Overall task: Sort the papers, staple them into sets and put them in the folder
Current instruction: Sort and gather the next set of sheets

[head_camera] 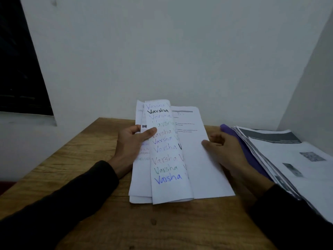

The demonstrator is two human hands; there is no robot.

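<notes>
A loose sheaf of white papers lies at the middle of the wooden table. Its top sheets are curled up leftward; the uppermost carries a handwritten word repeated in coloured ink. My left hand grips these lifted sheets, thumb on the front. My right hand touches the right edge of the printed sheet underneath with relaxed fingers. To the right a purple folder lies under a fanned stack of printed pages. No stapler is in view.
The wooden table stands against a white wall, with a side wall close on the right. A dark window is at the upper left. The stack on the right overhangs toward the table's right edge.
</notes>
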